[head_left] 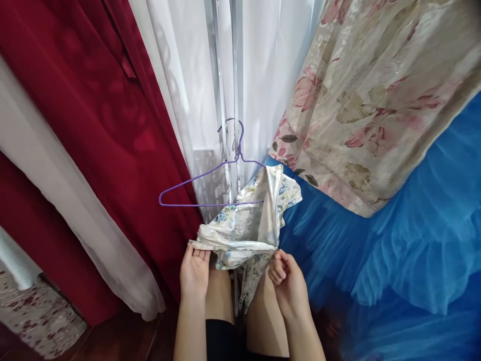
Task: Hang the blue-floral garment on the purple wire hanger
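Note:
A white garment (240,225) with a blue and yellow floral print hangs by one shoulder from the right arm of a purple hanger (188,181). The hanger's left arm is bare, and its hook is up near pale vertical strips. My left hand (194,271) pinches the garment's edge at its left end, thumb on top and fingers underneath. At the edge's right end, my right hand (283,273) is closed with curled fingers on the cloth. Between both hands the edge is stretched nearly level, and part of the garment droops below it.
Red cloth (124,125) and white curtain-like fabric (188,75) hang at left and behind. To the right are a beige floral dress (361,110) and ruffled blue tulle (406,235). The floor (128,341) is dark and tiled.

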`<state>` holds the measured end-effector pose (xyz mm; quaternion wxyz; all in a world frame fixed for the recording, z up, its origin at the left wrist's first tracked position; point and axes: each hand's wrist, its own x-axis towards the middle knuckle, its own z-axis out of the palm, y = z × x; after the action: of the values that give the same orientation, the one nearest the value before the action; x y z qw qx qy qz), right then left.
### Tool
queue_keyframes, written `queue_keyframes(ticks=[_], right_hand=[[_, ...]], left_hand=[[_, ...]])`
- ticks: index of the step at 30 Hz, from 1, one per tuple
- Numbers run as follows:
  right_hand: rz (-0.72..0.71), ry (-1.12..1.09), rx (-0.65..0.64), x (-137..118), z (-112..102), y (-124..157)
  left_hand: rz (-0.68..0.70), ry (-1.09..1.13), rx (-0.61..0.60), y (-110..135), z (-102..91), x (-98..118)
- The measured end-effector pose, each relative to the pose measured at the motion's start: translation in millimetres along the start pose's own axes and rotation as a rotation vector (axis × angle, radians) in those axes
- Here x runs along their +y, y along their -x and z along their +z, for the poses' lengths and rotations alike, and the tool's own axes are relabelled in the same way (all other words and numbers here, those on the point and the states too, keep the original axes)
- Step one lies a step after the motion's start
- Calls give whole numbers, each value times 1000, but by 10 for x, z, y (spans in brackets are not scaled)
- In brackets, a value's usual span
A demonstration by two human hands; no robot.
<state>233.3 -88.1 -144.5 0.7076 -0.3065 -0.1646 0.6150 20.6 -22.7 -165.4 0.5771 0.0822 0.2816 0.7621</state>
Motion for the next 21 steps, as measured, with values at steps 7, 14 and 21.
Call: queue_keyframes(ticks=[7,14,21], right_hand=[[-116,-170,148,137,-413,-178],[-174,-138,234,258,-520,-170],[-174,370,-48,162,-29,89]], left_hand=[[112,-233,-408,479,300,-117],[191,-475,-565,779,417,-130],[175,-765,-772,999,499,-152]])
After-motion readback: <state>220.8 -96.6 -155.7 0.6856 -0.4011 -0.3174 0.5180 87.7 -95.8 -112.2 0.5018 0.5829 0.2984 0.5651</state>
